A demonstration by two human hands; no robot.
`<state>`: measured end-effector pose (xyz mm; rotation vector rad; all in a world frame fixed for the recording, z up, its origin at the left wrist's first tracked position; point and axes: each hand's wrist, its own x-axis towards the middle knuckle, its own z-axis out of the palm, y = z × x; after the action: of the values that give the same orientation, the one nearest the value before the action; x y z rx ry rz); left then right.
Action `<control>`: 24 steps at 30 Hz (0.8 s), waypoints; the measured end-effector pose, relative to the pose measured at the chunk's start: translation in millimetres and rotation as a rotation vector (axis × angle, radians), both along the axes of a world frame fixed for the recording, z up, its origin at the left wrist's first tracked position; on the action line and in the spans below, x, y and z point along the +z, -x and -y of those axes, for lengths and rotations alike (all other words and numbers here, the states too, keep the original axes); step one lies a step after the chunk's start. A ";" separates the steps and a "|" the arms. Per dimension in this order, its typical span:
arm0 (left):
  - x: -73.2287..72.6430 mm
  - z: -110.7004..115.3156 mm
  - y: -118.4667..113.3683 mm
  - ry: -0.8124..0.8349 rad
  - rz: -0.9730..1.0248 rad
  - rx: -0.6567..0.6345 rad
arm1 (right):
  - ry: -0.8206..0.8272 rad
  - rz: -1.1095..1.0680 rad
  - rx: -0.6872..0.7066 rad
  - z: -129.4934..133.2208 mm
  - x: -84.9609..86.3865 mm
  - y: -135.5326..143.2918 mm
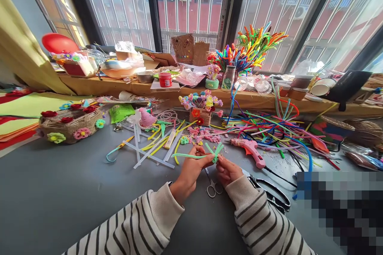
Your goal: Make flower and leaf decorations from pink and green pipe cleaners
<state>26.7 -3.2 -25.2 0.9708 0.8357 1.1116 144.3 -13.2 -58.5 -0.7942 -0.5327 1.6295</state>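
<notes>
Between my two hands is a light green pipe cleaner (pixel 216 153), bent into small loops with loose ends sticking up and one long end reaching left. My left hand (pixel 192 171) pinches it from the left with thumb and fingers. From the right, my right hand (pixel 228 170) grips the looped part, fingertips close to my left ones. Just below the hands lie small scissors (pixel 211 190) on the grey table. Larger black-handled scissors (pixel 273 195) rest beside my right wrist, partly hidden by the sleeve. A pink glue gun (pixel 249 151) lies to the right of my right hand.
Clear glue sticks (pixel 152 158) and yellow pipe cleaners lie left of the hands. Behind them stands a small basket of flowers (pixel 200 116). A twine basket (pixel 72 127) sits at left. Many loose pipe cleaners (pixel 263 127) spread at right. A cluttered ledge (pixel 125 85) runs below the windows.
</notes>
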 end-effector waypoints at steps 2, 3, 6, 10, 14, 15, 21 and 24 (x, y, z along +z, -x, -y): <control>-0.4 -0.9 0.2 0.013 -0.005 0.010 | 0.013 -0.024 -0.009 -0.3 1.8 0.5; -0.1 -2.0 1.0 0.017 -0.019 -0.008 | 0.015 -0.026 0.028 -0.6 2.4 -0.7; 2.1 -4.9 4.5 0.019 -0.059 -0.138 | 0.016 0.011 0.244 -2.6 0.8 -8.3; 5.0 -4.6 6.4 -0.018 -0.089 -0.193 | -0.010 0.050 0.372 -4.4 -6.1 -16.0; 4.8 -1.9 4.9 -0.030 -0.094 -0.151 | -0.002 -0.051 0.282 -3.2 -6.8 -11.5; 4.2 -1.5 4.4 -0.029 -0.093 -0.146 | 0.013 -0.088 0.258 -2.7 -5.5 -9.3; -2.6 -3.7 3.9 -0.062 -0.149 -0.067 | 0.120 -0.179 0.195 2.1 5.4 -2.4; -2.9 -4.8 5.5 -0.088 -0.163 -0.100 | 0.138 -0.168 0.269 3.0 7.1 -7.4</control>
<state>21.2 1.6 -28.1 1.1761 0.8648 0.9995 151.7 -16.2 -51.4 -0.6993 -0.4243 1.9792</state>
